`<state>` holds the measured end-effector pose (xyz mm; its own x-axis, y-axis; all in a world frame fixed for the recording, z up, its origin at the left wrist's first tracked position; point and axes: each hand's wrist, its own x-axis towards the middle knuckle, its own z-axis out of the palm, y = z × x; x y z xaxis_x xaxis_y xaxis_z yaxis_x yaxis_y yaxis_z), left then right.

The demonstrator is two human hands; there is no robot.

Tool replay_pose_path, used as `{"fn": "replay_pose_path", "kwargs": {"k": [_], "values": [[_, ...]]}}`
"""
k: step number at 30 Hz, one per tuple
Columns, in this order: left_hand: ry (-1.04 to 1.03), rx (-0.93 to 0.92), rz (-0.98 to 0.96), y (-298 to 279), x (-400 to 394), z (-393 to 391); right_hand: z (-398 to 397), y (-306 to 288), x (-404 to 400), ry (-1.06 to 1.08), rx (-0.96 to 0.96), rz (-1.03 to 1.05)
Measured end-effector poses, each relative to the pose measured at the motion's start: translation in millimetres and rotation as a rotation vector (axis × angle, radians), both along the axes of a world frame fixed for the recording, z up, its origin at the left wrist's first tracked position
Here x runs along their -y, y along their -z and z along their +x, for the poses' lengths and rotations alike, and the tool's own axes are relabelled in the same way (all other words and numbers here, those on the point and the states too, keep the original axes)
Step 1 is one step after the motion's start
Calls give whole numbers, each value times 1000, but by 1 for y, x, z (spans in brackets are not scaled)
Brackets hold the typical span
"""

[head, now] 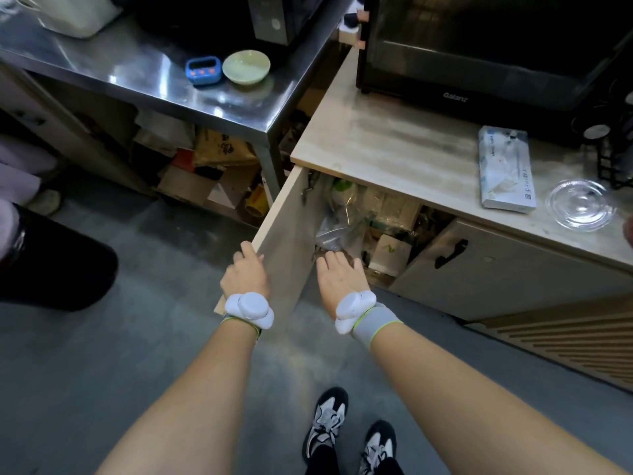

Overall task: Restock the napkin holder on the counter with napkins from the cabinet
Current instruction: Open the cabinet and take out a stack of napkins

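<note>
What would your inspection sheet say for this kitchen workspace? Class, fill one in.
Surface: pale counter, bare at its left end.
Job's things: cabinet door open; napkin pack lies on the counter; holder not identifiable.
Clutter: glass dish beside the pack; bags and boxes fill the cabinet.
Hands: left hand grips the door edge; right hand reaches inside, fingers straight.
Cables: nothing seen.
Surroundings: black oven; steel table with green bowl and blue timer.
</note>
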<state>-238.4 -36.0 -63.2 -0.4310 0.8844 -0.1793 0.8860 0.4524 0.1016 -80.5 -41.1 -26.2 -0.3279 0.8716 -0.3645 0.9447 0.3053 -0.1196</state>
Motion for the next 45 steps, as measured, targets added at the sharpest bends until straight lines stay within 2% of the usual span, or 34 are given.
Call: {"fn": "replay_pose_path", "kwargs": {"k": [6,10,12,19,23,26,31,37,40,45], "values": [[-24,-7,58,-3,-9,4,22,12,-10,93,16,7],[221,-109,145,-7,-20,33,50,13,-18,164,55,-10],[370,-97,131,-6,-28,51,67,11,-21,249,63,-20],[561,372,-226,10,-59,138,140,9,-27,575,70,-209],[524,623,-306,9,-73,198,172,11,-27,726,28,-169],[549,713,-361,4,-85,241,190,15,-28,783,32,-128],[586,711,-389,4,-96,282,215,20,-24,874,37,-71],[624,654,-339,2,-102,286,231,22,-14,943,45,-28],[670,613,-320,-1,-97,282,230,20,-12,1072,-49,-24],[704,644,-195,0,-71,268,223,5,-20,1340,-266,-101]]}}
